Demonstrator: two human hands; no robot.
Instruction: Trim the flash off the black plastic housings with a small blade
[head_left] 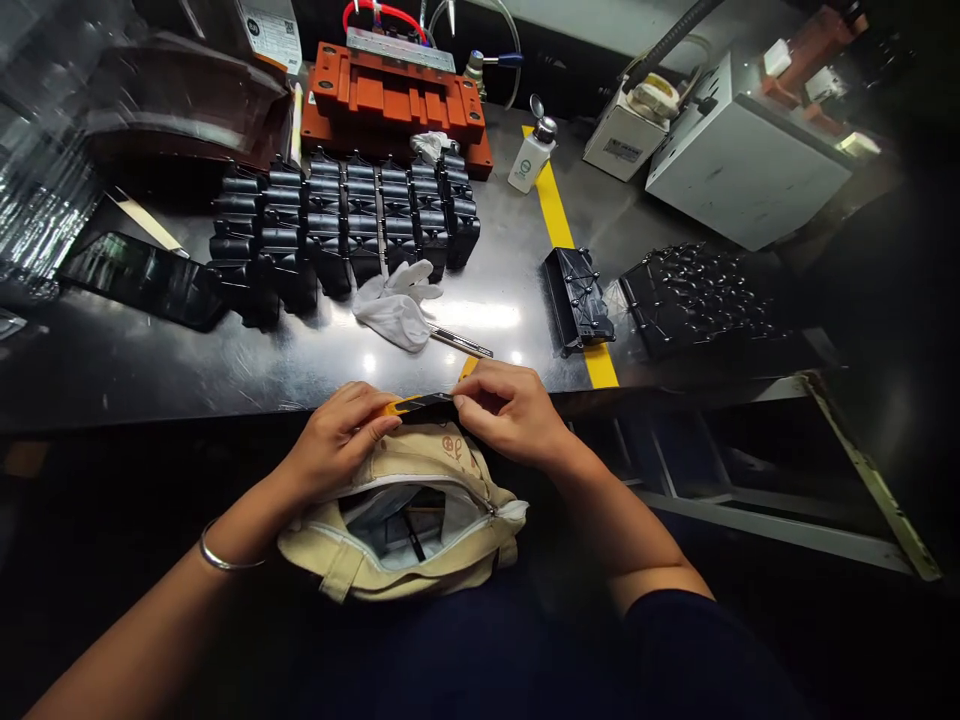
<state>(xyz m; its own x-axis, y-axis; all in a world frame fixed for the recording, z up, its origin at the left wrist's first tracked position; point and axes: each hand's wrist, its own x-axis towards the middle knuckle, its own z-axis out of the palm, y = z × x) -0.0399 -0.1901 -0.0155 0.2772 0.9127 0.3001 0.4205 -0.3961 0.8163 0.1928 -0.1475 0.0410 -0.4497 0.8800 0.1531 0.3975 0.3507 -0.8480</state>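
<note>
My left hand (pixel 341 435) is closed around the yellow end of a utility knife (pixel 424 402) with a dark, slanted-line blade section. My right hand (pixel 510 410) pinches the other end of that blade between thumb and fingertips. Both hands are just in front of the table edge, over an open beige zip bag (pixel 427 580) in the lap. Inside the bag a dark pen-like item (pixel 414 535) shows against the pale lining. A white glove (pixel 397 310) and pens (pixel 461 342) lie on the table just beyond the hands.
Rows of black molded parts (pixel 360 215) stand on the metal table, before an orange fixture (pixel 397 95). A white pump bottle (pixel 532 155) stands by yellow tape (pixel 555 205). More black parts (pixel 577 295) lie at right, near a grey box (pixel 750 150). A dark phone-like slab (pixel 142 280) is left.
</note>
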